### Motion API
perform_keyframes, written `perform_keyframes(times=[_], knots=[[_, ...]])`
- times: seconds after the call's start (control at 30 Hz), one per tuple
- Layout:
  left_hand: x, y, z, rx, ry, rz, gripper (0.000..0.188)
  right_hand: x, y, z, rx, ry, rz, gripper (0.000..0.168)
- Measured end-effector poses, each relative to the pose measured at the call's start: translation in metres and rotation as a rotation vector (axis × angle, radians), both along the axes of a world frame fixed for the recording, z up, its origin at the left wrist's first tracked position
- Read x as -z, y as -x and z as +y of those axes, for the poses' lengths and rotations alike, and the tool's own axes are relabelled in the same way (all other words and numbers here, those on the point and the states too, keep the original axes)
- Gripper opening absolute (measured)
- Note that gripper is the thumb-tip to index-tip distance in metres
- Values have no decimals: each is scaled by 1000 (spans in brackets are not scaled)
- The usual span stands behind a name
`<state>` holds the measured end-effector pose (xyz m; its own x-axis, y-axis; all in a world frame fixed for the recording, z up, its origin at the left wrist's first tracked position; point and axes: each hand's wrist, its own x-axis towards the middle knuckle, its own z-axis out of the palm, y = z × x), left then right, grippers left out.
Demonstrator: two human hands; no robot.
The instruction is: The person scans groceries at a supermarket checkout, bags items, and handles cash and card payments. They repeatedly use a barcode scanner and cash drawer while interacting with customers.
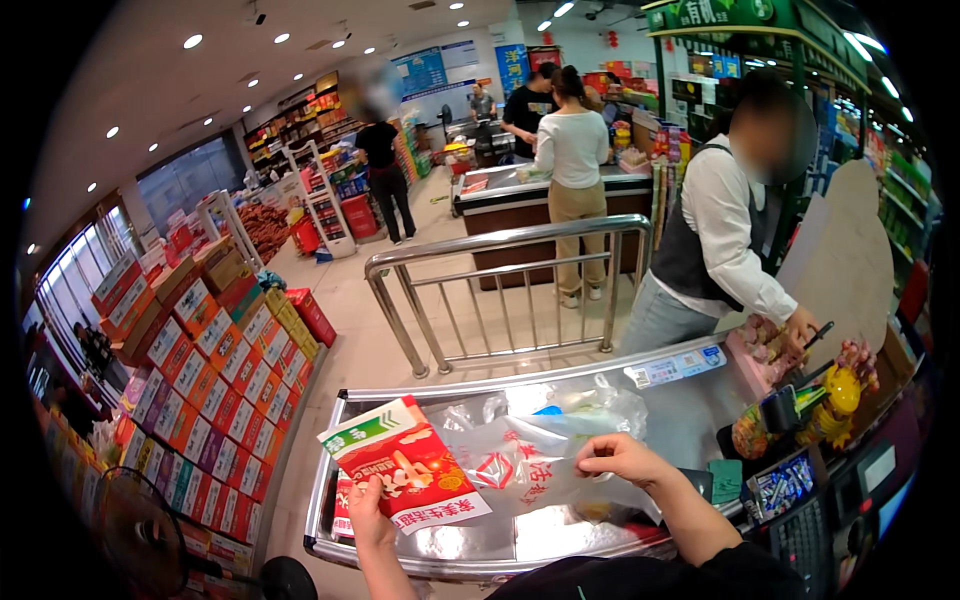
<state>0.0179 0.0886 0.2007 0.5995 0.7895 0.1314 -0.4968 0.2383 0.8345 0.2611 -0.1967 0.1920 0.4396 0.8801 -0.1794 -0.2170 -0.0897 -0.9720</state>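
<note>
My left hand [369, 517] grips a red and white printed paper leaflet [405, 465] with green at its top, over the left part of a metal checkout counter [480, 544]. To the right, my right hand [616, 459] has its thumb and fingertips close together at a translucent plastic bag [517, 457] with red printing. Whether the fingers pinch the bag is unclear. Behind it, clear plastic bags [619, 409] with partly hidden contents lie on the counter. Another red leaflet [344, 504] lies partly beneath the held one.
A metal railing [510, 238] stands beyond the counter. Across the right end, a person [712, 217] reaches toward a pink box [750, 360]. Small packets [787, 484] and a keyboard [804, 547] sit at right. Stacked cartons [217, 375] and a fan [142, 529] are at left.
</note>
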Motion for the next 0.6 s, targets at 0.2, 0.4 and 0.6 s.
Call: perform_keyframes(times=[0.2,0.4,0.6], knots=[[27,36,22,-63,-26,43,26,25,5,29,137,-11,3,11],[37,42,2,-107,200,-119,27,53,-12,20,545,-170,62,12],[78,15,-66,543,400,-61,38,40,49,56,134,-131,85,8]])
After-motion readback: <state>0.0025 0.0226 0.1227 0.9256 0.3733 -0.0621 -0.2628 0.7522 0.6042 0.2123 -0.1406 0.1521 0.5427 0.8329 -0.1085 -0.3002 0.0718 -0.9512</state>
